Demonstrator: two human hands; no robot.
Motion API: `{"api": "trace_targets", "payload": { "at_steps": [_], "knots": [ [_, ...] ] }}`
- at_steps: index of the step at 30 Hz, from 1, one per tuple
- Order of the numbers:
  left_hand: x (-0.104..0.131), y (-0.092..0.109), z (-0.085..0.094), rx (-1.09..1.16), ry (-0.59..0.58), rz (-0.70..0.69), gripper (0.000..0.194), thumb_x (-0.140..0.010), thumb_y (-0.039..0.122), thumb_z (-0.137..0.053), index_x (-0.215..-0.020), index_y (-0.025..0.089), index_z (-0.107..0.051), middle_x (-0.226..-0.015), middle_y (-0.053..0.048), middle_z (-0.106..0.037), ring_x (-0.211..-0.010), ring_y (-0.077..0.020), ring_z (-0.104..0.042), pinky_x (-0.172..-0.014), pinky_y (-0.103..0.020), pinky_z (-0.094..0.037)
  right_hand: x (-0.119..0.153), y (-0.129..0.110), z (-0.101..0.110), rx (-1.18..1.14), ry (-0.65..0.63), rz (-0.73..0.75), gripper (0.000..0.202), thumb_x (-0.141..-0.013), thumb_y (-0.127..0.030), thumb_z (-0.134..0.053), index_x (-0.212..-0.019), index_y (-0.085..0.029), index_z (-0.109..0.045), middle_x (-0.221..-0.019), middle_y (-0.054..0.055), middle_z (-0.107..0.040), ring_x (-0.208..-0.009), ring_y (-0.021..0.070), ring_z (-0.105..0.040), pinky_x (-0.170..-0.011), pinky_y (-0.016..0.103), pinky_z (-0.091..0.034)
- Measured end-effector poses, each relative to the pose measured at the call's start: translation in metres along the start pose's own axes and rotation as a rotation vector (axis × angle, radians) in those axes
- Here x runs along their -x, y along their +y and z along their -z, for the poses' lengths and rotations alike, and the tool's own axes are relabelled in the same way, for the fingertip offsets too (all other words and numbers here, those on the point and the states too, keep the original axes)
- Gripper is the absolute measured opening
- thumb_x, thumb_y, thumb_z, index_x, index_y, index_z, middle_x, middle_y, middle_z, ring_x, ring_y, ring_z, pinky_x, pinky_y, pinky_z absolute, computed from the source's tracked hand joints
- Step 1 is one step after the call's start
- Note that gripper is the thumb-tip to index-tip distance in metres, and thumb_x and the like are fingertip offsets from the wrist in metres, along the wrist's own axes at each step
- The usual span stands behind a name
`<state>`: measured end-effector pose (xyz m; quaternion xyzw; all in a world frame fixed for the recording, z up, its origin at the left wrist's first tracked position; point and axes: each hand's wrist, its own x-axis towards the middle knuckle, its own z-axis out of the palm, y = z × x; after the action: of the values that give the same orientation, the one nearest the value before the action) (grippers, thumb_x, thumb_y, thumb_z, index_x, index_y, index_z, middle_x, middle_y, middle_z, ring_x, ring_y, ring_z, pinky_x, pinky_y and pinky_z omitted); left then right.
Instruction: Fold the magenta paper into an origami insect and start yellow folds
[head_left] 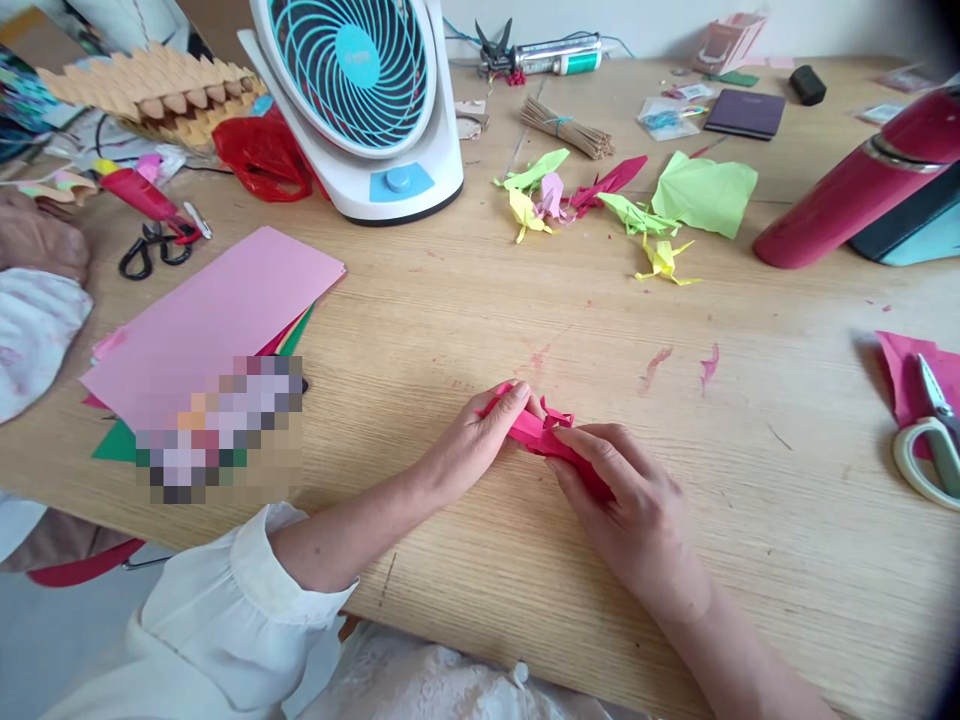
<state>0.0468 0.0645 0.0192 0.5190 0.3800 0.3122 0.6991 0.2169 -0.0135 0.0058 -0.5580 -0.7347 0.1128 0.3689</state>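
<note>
At the near middle of the table (pixel 450 330), the left hand (pixel 478 432) and right hand (pixel 636 505) have their fingers pinched on pink paper (pixel 529 430), seemingly part-folded with shaping left, while finished-looking paper figures (pixel 663 260) lie far off.

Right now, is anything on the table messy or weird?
Yes, reddish streaks mark the wooden tabletop between the right hand and the nearer yellow origami crane. They look odd against the plain tan wood, perhaps stains; I can't tell from what.
</note>
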Motion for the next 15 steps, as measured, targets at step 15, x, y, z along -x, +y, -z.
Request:
{"api": "trace_targets", "payload": {
  "at_steps": [15],
  "knots": [
    [0.0025, 0.0067, -0.0048, -0.234, 0.071, -0.083, 0.035, -0.099, 0.044, -0.043, -0.078, 0.019, -0.056, -0.08, 0.0, -0.061, -0.085, -0.0164, -0.059, -0.085, -0.026, -0.044, 0.0002, -0.0012, 0.0005, 0.081, 0.007, 0.082, 0.026, -0.096, -0.015, -0.056, -0.121, -0.022, -0.06, -0.105, 0.007, -0.068, -0.087, 0.0147, -0.068, -0.073, 0.023, -0.056]
  ]
}}
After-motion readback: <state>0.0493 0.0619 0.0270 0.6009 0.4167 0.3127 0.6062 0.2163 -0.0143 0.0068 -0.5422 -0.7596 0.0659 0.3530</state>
